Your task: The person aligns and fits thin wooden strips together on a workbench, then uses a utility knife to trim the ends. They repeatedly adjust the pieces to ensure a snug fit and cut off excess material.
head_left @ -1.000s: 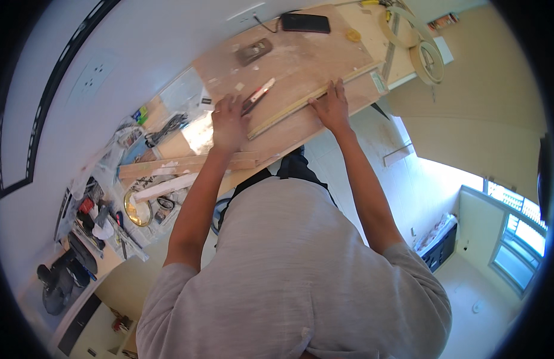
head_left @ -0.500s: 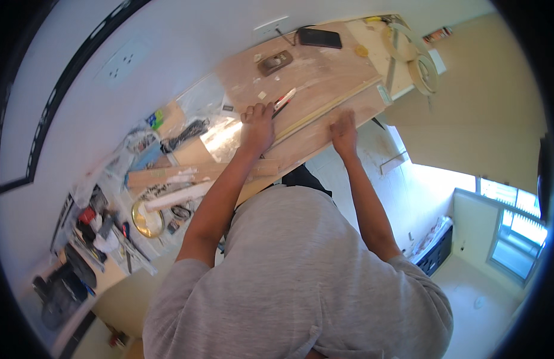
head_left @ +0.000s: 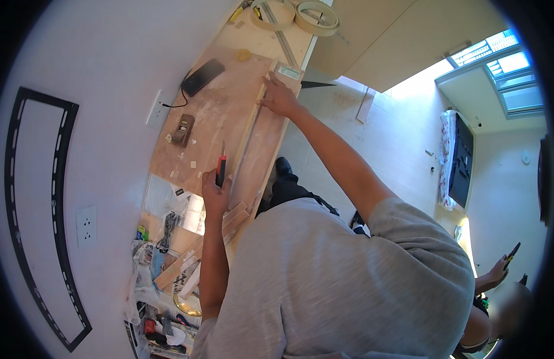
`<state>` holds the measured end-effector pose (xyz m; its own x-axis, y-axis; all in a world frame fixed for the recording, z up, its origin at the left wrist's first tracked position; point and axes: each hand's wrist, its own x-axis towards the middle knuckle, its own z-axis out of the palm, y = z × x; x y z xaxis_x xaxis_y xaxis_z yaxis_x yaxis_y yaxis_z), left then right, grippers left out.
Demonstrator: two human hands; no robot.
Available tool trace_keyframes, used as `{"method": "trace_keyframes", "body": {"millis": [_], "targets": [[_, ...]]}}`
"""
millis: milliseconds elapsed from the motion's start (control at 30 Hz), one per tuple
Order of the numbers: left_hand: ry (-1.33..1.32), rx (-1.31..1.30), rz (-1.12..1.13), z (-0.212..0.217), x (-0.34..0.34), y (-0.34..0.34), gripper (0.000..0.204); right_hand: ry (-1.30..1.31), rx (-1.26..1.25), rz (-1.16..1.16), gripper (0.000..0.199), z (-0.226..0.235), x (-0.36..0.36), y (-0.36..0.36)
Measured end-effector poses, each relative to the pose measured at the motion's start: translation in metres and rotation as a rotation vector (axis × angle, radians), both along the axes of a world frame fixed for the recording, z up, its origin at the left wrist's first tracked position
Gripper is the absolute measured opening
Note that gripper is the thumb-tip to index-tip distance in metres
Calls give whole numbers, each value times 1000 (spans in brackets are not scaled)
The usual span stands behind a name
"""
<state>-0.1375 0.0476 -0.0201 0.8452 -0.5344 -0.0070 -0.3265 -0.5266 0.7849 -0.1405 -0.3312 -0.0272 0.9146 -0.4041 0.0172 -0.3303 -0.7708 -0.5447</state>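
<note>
My left hand (head_left: 216,192) is closed round a red and black utility knife (head_left: 221,169), its thin blade pointing away from me over the wooden board (head_left: 214,128). A long, narrow pale wood strip (head_left: 247,133) lies lengthwise on the board. My right hand (head_left: 281,99) is at the strip's far end, thumb and forefinger on it and the other fingers partly hidden. Just beyond that hand, a small white-and-green label (head_left: 288,72) is stuck near the board's corner.
Left of the strip sit a small hand plane (head_left: 181,130) and a black phone (head_left: 203,78) on a cable. Rolls of edging tape (head_left: 317,18) lie at the far end. Plastic bags and tools (head_left: 163,332) crowd the near left. At lower right, another person's hand (head_left: 498,270) holds a tool.
My view has swung round, so the bench now runs more steeply away from me. My right hand has moved along the strip to its far end. The knife now stands out clearly in my left hand.
</note>
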Motion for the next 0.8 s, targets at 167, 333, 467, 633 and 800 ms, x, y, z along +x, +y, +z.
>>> {"method": "trace_keyframes", "body": {"millis": [167,333,467,633,800], "targets": [[23,91,-22,2,-15,8,40,177,-128,75,85,-17,3,25],[180,144,11,14,-23,52,42,49,19,76,80,-25,-22,78],[282,272,80,14,-13,76,39,-35,119,106,74,-20,-27,60],[312,288,45,10,-25,94,30,-87,-115,314,59,-31,-17,23],[360,356,112,26,-52,124,28,-182,-102,280,42,-38,-10,25]]}}
